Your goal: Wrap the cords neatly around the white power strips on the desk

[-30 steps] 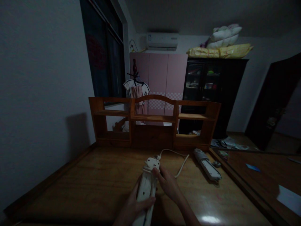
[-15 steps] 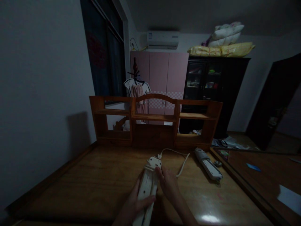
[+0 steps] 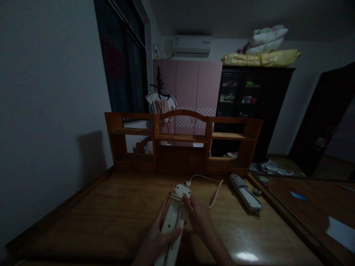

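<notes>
A long white power strip (image 3: pixel 169 224) is held over the wooden desk, its far end pointing away from me. My left hand (image 3: pixel 161 234) wraps round it from the left, with the thumb lying across its face. Near the far end, my right hand (image 3: pixel 197 214) is closed at the right edge, its thumb and fingers pressing on the white cord (image 3: pixel 177 198) wound across the strip. Beyond the strip, a loose loop of the same cord (image 3: pixel 217 194) lies on the desk. The right fingertips are partly hidden.
A second power strip (image 3: pixel 246 194) with its cord wound round one end lies at the desk's right. A wooden shelf unit (image 3: pixel 181 138) stands along the back edge. To the right, a lower brown surface (image 3: pixel 310 210) bears a white paper (image 3: pixel 341 232) and a blue card (image 3: pixel 298 196).
My left hand has shifted slightly up along the power strip, its fingers now reaching nearer the wound cord. My right hand stays almost in place.
</notes>
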`<state>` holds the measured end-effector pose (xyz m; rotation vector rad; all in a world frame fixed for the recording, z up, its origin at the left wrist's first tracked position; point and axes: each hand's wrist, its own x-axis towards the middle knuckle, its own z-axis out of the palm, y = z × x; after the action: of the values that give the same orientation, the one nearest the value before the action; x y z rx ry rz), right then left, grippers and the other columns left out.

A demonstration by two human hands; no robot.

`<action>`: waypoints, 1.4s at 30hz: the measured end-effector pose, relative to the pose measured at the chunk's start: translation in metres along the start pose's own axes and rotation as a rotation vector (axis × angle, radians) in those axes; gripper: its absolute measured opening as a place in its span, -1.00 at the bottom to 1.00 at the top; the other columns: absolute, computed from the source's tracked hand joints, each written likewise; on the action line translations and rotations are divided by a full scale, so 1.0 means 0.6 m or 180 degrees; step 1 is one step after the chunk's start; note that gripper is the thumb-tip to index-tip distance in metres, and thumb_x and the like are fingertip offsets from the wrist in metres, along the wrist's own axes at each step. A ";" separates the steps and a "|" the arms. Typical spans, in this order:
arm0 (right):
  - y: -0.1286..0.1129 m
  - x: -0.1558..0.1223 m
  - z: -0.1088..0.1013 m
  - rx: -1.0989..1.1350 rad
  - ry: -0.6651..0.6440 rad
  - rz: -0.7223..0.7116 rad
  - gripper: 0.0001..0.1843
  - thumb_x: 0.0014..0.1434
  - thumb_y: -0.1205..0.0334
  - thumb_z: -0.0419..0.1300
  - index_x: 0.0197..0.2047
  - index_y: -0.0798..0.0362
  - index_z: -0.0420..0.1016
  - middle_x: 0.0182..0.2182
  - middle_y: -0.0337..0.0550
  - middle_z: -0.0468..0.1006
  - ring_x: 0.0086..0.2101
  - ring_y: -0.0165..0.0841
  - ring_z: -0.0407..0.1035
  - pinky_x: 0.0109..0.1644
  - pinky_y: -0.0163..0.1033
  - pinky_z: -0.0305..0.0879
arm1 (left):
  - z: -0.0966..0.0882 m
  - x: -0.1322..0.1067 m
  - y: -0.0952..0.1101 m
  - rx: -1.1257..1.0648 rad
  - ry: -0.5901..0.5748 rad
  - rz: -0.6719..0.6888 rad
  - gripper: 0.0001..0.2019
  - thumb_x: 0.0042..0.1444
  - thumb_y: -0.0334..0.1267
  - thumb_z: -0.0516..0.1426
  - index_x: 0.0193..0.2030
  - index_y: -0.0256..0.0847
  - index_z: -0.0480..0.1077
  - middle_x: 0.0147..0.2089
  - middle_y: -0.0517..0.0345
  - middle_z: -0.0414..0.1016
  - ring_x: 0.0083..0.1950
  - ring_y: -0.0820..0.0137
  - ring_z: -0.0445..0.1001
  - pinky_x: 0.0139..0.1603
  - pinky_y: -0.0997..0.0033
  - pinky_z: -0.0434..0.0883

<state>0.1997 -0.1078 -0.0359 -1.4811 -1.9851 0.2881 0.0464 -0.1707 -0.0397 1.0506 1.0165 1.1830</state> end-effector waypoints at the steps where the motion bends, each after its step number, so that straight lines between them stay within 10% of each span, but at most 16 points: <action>1: -0.001 -0.001 -0.005 0.0026 -0.0029 -0.0068 -0.32 0.32 -0.20 -0.30 -0.23 0.07 0.49 -0.42 -0.04 0.57 -0.35 -0.26 0.45 -0.33 -0.28 0.07 | -0.003 0.000 -0.002 -0.0078 -0.0053 -0.0015 0.21 -0.20 -0.06 0.36 0.40 -0.09 -0.42 -0.07 -0.12 0.53 -0.31 0.15 0.56 -0.39 0.24 0.51; 13: 0.074 0.018 -0.059 -0.0089 -0.0735 -0.0637 -0.63 0.20 -0.07 0.14 -0.39 0.07 0.49 -0.52 -0.24 0.51 -0.48 -0.44 0.35 -0.47 -0.38 -0.05 | -0.087 -0.003 0.021 0.0078 0.0331 0.0068 0.02 -0.08 -0.08 0.30 0.40 -0.07 -0.25 0.01 -0.13 0.51 -0.15 0.10 0.56 -0.27 0.21 0.51; 19: 0.032 0.013 -0.106 -0.0405 -0.0751 -0.0987 -0.84 0.25 0.16 0.13 -0.27 -0.03 0.52 -0.36 -0.21 0.58 -0.36 -0.39 0.44 -0.34 -0.37 0.10 | -0.085 -0.005 0.026 0.0754 0.0708 0.0512 -0.12 -0.11 -0.07 0.30 0.34 -0.15 0.03 0.26 -0.06 0.28 0.30 0.10 0.19 0.23 0.17 0.24; 24: 0.000 -0.001 -0.131 -0.0923 -0.0577 -0.1258 -0.86 0.28 0.21 0.10 -0.25 -0.01 0.47 -0.29 -0.18 0.57 -0.30 -0.34 0.46 -0.32 -0.33 0.11 | -0.079 0.002 0.025 0.1412 0.0605 0.0744 -0.14 0.02 -0.04 0.20 0.39 -0.13 -0.12 0.39 0.00 0.04 0.41 0.24 -0.09 0.36 0.20 -0.04; 32: -0.002 -0.006 -0.160 -0.1339 -0.0228 -0.1467 -0.81 0.26 0.10 0.13 -0.34 0.00 0.40 -0.43 -0.27 0.47 -0.43 -0.39 0.39 -0.42 -0.27 -0.08 | -0.077 0.011 0.006 0.2290 0.1089 0.0609 -0.28 0.09 -0.15 0.09 0.38 -0.04 -0.10 0.27 -0.03 0.27 0.30 0.12 0.19 0.22 0.15 0.20; 37: -0.026 -0.019 -0.165 -0.1500 -0.0173 -0.1921 -0.93 0.25 0.20 0.16 -0.26 -0.01 0.36 -0.39 -0.27 0.44 -0.41 -0.39 0.32 -0.42 -0.25 -0.11 | -0.049 0.012 0.003 0.2556 0.0655 0.0478 -0.24 0.07 -0.30 0.06 0.40 -0.13 -0.16 0.12 -0.08 0.44 0.14 0.19 0.41 0.12 0.29 0.29; 42: -0.049 -0.029 -0.182 -0.1494 -0.0165 -0.2282 -0.84 0.22 0.25 0.19 -0.11 -0.03 0.37 -0.32 -0.26 0.46 -0.39 -0.39 0.29 -0.39 -0.25 -0.06 | -0.029 0.015 -0.002 0.2638 -0.0291 0.0783 -0.10 -0.06 -0.42 0.12 0.40 -0.03 -0.21 0.36 0.05 0.11 0.33 0.23 0.15 0.28 0.29 0.12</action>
<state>0.2458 -0.1552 0.0577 -0.9022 -2.5845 -0.4766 0.0309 -0.1602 -0.0452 1.9008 1.3721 0.8863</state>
